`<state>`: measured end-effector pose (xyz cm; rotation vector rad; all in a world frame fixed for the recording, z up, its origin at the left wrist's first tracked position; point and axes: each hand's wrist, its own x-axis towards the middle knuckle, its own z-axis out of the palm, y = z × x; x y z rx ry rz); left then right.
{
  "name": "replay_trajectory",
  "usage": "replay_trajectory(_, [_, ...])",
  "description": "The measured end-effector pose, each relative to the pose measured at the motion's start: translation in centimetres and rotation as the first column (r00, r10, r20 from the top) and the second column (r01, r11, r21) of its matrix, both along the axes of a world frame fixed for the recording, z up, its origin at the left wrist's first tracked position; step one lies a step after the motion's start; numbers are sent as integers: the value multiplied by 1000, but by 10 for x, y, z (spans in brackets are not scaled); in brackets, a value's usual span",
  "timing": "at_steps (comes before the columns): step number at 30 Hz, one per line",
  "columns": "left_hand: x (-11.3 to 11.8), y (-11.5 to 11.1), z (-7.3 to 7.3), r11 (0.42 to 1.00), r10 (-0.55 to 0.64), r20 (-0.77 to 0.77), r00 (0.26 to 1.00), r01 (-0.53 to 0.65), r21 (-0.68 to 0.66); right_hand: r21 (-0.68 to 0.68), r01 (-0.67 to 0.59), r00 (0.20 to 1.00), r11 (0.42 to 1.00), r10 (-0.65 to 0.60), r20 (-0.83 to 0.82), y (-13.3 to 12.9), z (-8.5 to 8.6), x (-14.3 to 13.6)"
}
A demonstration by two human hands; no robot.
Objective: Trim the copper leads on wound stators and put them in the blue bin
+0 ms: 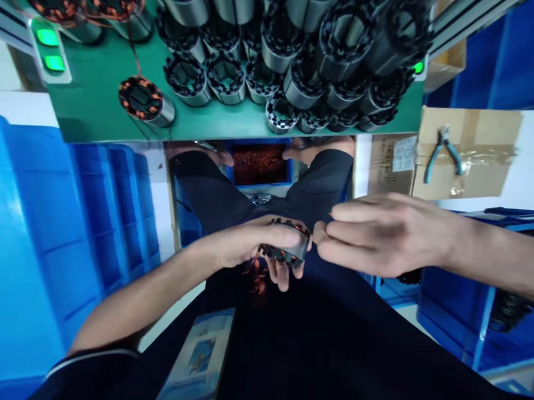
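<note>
My left hand is wrapped around a motor stator, tilted in front of my body. The stator has a grey metal body, black insulating ends and copper windings showing at its rims. Close at its right side, my right hand is closed in a pinch on a thin copper wire, of which only a small tip shows above the fingers. Most of that wire is hidden. Loose copper-coloured scraps lie on the dark clothing just under the stator.
Several bare stators are stacked on the green bench, with wound ones at its left. A blue bin of copper scraps sits between the feet. Pliers lie on a cardboard box at right. Blue crates stand at left.
</note>
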<state>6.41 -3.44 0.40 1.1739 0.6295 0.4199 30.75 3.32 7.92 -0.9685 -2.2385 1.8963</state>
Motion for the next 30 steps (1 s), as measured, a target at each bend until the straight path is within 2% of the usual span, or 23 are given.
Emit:
replay_trajectory(1, [-2,0,5,999,-35,-7,999,34,-35,211,-92,995,973,84,45,10,9,6])
replay_trajectory(3, [-8,-1,13,979,122,-192,974,-86,186,546,-197,979,814,137,149,27,24,15])
replay_trajectory(4, [-12,-1,15,903,270,-284,920,-140,405,588,-157,986,793,86,146,33,30,19])
replay_trajectory(5, [-16,-1,16,775,399,-315,861,-132,619,541,-80,993,837,18,118,37,33,20])
replay_trajectory(7, [-23,1,16,457,529,-237,815,-38,888,169,60,994,984,-75,80,38,30,18])
replay_trajectory(8, [-25,3,15,313,535,-178,826,2,950,-97,73,995,993,-66,71,36,24,14])
replay_trajectory(9, [-26,5,15,193,527,-126,840,26,981,-350,45,998,936,-27,57,32,15,10])
replay_trajectory(10, [-27,7,15,88,512,-82,855,42,995,-556,2,999,831,22,36,26,4,6])
replay_trajectory(12, [-26,9,16,-78,474,-35,880,82,994,-785,-57,996,617,89,-2,15,-17,-2])
replay_trajectory(13, [-25,10,17,-135,456,-30,890,102,985,-814,-67,995,576,97,-14,9,-26,-5])
replay_trajectory(14, [-25,9,18,-170,448,-34,894,123,978,-789,-78,995,609,95,-25,5,-31,-8])
replay_trajectory(15, [-24,8,19,-169,454,-56,889,148,974,-686,-89,995,722,97,-27,2,-34,-10])
replay_trajectory(16, [-24,7,19,-124,473,-93,876,171,977,-505,-99,995,857,102,-21,1,-33,-12])
replay_trajectory(17, [-24,6,19,-23,499,-144,854,179,984,-286,-107,994,952,109,-11,0,-29,-14])
replay_trajectory(18, [-25,4,19,131,513,-208,833,164,978,-51,-122,992,991,122,5,1,-23,-15])
replay_trajectory(19, [-26,2,18,318,504,-274,819,119,941,173,-148,989,974,146,21,3,-16,-16])
replay_trajectory(21, [-33,-4,16,651,440,-348,828,-27,759,528,-194,978,827,205,38,7,-4,-14])
replay_trajectory(22, [-39,-8,15,750,414,-349,841,-98,654,654,-196,972,730,232,32,9,-1,-10])
replay_trajectory(23, [-46,-12,13,807,406,-341,848,-158,569,757,-175,970,630,241,24,11,-1,-6])
replay_trajectory(24, [-55,-16,10,828,429,-331,840,-220,515,811,-134,975,569,222,5,11,-3,0])
replay_trajectory(26, [-75,-23,2,782,580,-341,740,-389,487,793,-2,997,610,61,-45,9,-14,12])
replay_trajectory(28, [-98,-23,-10,596,801,-359,480,-575,560,700,165,981,695,-191,-41,1,-32,19])
replay_trajectory(30, [-121,-14,-24,319,941,-310,134,-653,687,597,244,944,764,-328,33,-10,-53,17])
